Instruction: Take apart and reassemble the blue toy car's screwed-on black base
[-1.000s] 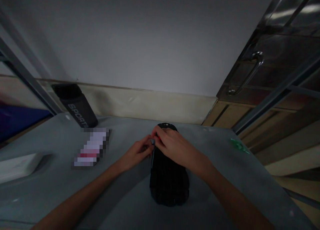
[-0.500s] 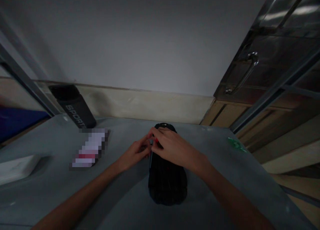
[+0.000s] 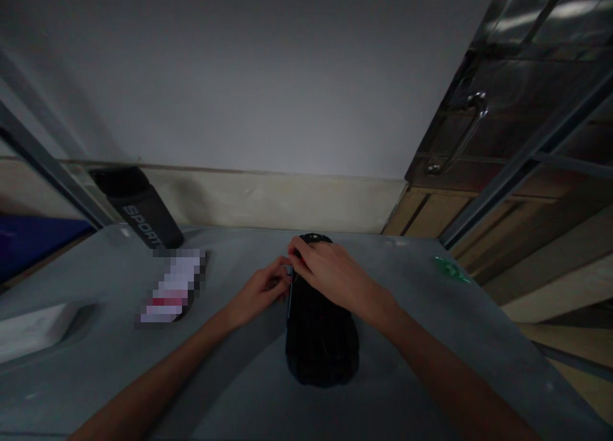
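Note:
On the grey table lies a long black object with rounded, lobed ends; its exact kind is unclear in the dim light. My right hand reaches over its far part, fingers pressed together near the upper left edge. Against that same edge is my left hand, its thumb and fingers curled inward and almost meeting the right fingertips. Whatever small thing the fingertips pinch is hidden.
A black bottle with "SPORT" lettering stands at the back left. In front of it lies a blurred-out pale packet. A white box sits far left, a green wrapper on the right. The wall borders the table's back.
The right fingers have closed in, and the small red spot and grey bit seen between the hands are now hidden. The view has shifted slightly.

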Tool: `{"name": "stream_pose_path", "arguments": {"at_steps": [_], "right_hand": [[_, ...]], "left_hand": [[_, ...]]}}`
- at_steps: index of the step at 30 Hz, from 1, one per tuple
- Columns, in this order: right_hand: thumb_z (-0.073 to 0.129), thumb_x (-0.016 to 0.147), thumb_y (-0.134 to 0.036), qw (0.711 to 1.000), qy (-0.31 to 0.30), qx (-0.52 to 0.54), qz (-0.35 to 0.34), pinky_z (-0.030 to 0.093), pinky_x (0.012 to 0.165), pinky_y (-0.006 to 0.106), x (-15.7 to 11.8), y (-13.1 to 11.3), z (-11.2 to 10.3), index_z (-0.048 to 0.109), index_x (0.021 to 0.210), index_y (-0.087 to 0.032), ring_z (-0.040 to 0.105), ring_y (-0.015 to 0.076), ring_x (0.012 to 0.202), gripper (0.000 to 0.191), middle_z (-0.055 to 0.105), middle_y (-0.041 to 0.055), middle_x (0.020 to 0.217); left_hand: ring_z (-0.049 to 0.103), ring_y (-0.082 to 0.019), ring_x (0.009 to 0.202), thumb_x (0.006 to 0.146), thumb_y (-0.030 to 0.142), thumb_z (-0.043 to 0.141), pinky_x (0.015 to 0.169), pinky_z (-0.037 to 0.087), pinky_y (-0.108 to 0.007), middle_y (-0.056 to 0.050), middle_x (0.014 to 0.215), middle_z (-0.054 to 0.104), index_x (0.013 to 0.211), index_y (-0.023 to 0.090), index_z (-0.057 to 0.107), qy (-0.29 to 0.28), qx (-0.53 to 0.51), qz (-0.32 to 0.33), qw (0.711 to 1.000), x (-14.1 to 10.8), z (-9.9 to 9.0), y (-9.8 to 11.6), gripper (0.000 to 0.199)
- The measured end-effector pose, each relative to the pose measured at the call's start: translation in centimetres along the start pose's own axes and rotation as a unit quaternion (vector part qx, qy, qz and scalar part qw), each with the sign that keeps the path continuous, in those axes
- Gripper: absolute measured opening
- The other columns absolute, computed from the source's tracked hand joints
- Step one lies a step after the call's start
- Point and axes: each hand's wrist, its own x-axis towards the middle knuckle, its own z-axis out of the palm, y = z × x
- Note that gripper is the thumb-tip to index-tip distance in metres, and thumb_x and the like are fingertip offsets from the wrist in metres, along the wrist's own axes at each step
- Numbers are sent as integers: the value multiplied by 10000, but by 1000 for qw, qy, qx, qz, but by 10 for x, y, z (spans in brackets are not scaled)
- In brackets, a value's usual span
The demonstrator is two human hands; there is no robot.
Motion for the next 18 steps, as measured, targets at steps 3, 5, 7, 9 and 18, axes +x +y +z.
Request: {"name": "stream_pose_path", "arguments": {"at_steps": [3, 5, 7, 9, 18], "right_hand": [[550, 1104, -197, 999, 17, 33, -39, 532, 959, 374, 0, 3, 1, 627, 1319, -195, 750, 255, 1091, 229, 796, 116, 1156], [585, 1084, -198, 998, 26, 39, -48, 530, 997, 387, 0, 4, 1, 619, 1330, -193, 743, 261, 1126, 249, 790, 121, 1181], [565, 1097, -216, 998, 25, 28, -41, 538, 985, 401, 0, 4, 2, 614, 1350, -188, 752, 270, 1101, 259, 792, 128, 1169], [515, 1127, -237, 999, 15, 14, -29, 550, 944, 407, 0, 3, 1, 614, 1368, -183, 766, 277, 1048, 266, 799, 133, 1132], [563, 1109, -253, 998, 23, 41, -43, 544, 939, 384, 0, 5, 2, 626, 1345, -201, 762, 264, 1053, 250, 799, 109, 1122]], "left_hand": [[603, -166, 730, 1071, 474, 567, 709, 499, -287, 15, 835, 626, 1241, 204, 589, 2, -8, 2, 1000, 0, 0, -2, 320], [605, -167, 733, 1068, 456, 569, 706, 492, -284, 13, 839, 632, 1205, 211, 593, 2, -15, 4, 1000, 0, 0, -2, 282], [607, -168, 732, 1070, 450, 564, 708, 490, -285, 10, 844, 635, 1194, 214, 592, 0, -19, 4, 1000, 0, 0, -2, 268], [612, -173, 733, 1069, 457, 560, 707, 492, -289, 6, 846, 639, 1208, 213, 592, -1, -16, 1, 1000, 0, 0, -1, 282], [596, -162, 733, 1061, 516, 591, 706, 499, -295, -2, 858, 649, 1221, 199, 627, 5, -13, 2, 1000, 0, 0, -1, 357]]}}
